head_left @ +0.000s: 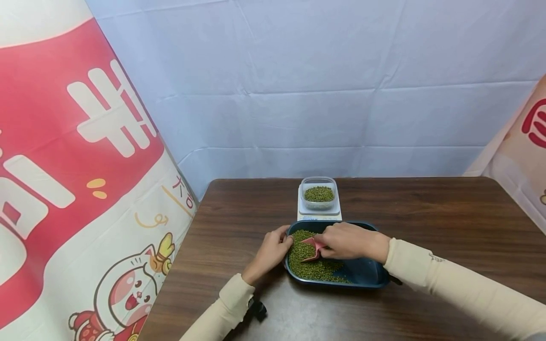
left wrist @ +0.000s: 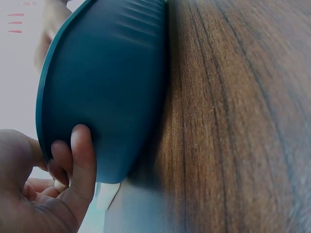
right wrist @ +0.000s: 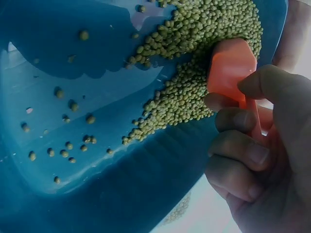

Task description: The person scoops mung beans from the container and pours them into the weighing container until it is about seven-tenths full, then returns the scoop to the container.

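The right hand [head_left: 347, 240] grips the scoop [right wrist: 231, 70], likely light and stiff, by its half-hidden handle; the left hand [head_left: 269, 248] pinches the left edge of the tray [left wrist: 104, 87]

The right hand [head_left: 347, 240] partly hides the pink plastic scoop [right wrist: 232, 68]; lettering [head_left: 313, 218] on the flat white scale [head_left: 332, 211] is too small to read; the head view crops the brown wooden bench [head_left: 426, 218].

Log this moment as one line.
left hand: grips tray rim | right hand: holds pink scoop among green beans | white scale: clear container on top
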Available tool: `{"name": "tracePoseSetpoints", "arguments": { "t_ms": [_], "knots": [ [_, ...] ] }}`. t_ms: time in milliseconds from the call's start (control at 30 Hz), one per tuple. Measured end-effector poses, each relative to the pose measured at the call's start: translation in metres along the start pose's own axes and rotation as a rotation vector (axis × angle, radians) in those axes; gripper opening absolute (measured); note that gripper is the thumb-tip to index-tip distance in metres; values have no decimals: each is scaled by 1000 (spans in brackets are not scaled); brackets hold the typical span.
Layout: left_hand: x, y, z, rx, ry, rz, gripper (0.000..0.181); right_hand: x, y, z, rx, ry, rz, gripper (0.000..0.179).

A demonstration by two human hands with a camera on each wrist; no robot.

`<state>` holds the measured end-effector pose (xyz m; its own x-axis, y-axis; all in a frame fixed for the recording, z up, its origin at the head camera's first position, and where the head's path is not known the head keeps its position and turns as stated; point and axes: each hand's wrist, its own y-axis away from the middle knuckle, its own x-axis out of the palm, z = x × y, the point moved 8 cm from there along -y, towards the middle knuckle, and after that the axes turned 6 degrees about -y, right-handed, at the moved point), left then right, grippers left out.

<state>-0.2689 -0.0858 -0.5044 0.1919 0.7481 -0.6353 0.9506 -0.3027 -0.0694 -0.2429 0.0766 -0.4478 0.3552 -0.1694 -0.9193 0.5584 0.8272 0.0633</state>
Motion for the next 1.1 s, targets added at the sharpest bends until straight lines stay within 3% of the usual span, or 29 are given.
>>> {"name": "tracePoseSetpoints", "arguments": {
  "t_ms": [533, 867, 1100],
  "knots": [
    [0, 0, 0, 30, -11, -22, 33, 7, -4, 0, 78, 17, 60, 13],
    [2, 0, 3, -21, 15, -19, 37, 7, -5, 2, 74, 15, 66, 16],
    [1, 0, 3, -21, 20, -19, 36, 7, -5, 2, 59, -10, 53, 16]
  ]
}}
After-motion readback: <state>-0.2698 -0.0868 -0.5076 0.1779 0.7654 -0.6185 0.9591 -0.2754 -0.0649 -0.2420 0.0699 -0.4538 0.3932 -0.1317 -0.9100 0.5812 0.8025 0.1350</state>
